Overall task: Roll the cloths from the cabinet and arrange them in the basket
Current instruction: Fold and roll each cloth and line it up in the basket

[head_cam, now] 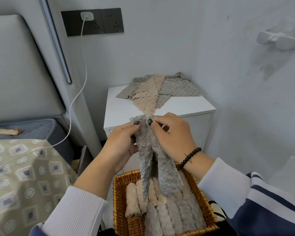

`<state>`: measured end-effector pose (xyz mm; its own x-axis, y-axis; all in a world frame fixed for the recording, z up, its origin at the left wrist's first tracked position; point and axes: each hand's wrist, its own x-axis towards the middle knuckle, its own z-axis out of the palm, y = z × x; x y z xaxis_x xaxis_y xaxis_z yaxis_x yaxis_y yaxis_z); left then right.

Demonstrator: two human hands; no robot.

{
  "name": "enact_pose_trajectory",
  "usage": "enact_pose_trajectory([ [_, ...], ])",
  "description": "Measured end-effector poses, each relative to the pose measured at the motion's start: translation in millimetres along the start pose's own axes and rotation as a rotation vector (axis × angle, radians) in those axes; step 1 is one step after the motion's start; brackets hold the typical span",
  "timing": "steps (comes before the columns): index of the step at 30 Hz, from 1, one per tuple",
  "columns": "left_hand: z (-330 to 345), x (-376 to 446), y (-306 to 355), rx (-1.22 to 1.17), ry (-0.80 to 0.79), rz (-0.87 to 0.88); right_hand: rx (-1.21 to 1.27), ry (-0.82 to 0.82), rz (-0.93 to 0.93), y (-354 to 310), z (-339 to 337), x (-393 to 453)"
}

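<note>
Small white cabinet [191, 108] is sitting in a corner against pale grey walls, with a padded grey headboard [19, 68] off to the left and a white charger cable [78, 92] hanging down from a black wall socket [107, 23]. A heap of flat cloths [160, 89] is lying on top of the cabinet, grey and beige, all bumpy and fleecy. Both hands are up in front of it pinching the top edge of a fluffy grey cloth [153, 159]: left hand [121, 142] and right hand [174, 135] are each gripping it thumb-to-finger, and it's dangling down into the woven wicker basket [119, 201]. Rolled cloths [169, 215] are lying side by side in there, beige ones and grey ones.
</note>
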<state>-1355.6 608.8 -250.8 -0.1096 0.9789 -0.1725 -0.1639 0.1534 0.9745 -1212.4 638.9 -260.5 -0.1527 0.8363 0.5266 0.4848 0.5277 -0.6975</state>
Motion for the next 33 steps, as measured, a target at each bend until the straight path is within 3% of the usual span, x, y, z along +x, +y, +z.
enact_pose_trajectory([
  [6, 1.1, -1.7, -0.3, 0.008, -0.058, -0.004, 0.011, 0.016, -0.047, -3.3, 4.0, -4.8],
  [14, -4.0, 0.3, -0.3, 0.068, -0.025, 0.034, 0.123, 0.194, 0.077, 0.8, -4.5, 1.8],
  [27, -8.6, -0.2, -1.9, -0.021, -0.107, 0.027, 0.230, -0.184, 0.085, -4.9, -4.3, -11.1],
  [31, -11.0, -2.2, -3.3, 0.076, -0.090, 0.076, 0.489, -0.273, 0.238, -2.4, -7.7, -10.0],
  [33, -10.9, -3.3, -3.8, 0.108, -0.036, 0.075, 0.532, -0.243, 0.296, 1.5, -15.5, -5.2],
])
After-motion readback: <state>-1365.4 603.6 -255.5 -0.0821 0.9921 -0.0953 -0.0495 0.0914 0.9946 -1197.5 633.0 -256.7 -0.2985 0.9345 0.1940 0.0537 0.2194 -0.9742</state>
